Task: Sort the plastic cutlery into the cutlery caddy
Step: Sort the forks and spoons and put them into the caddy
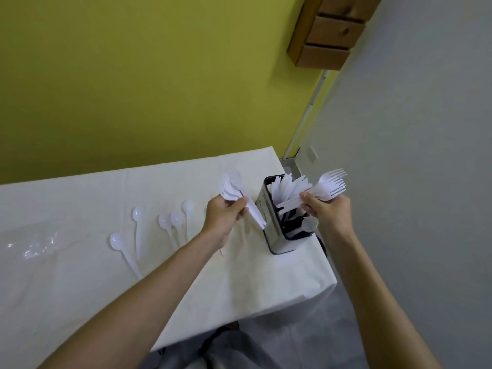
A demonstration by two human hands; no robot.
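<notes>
A shiny metal cutlery caddy (277,235) stands near the table's right edge, with white plastic knives (288,191) sticking out of its far compartment. My right hand (328,213) grips a bundle of white plastic forks (330,186) just above the caddy, tines pointing right. Just left of the caddy, my left hand (226,217) holds a bunch of white spoons (231,187), bowls up. Several loose white spoons (173,222) lie on the white tablecloth (80,275) to the left.
A clear plastic bag (34,243) lies at the table's left. The table's right edge and front corner drop off close to the caddy. A yellow wall is behind, a grey wall to the right, with wooden drawers (332,30) high up.
</notes>
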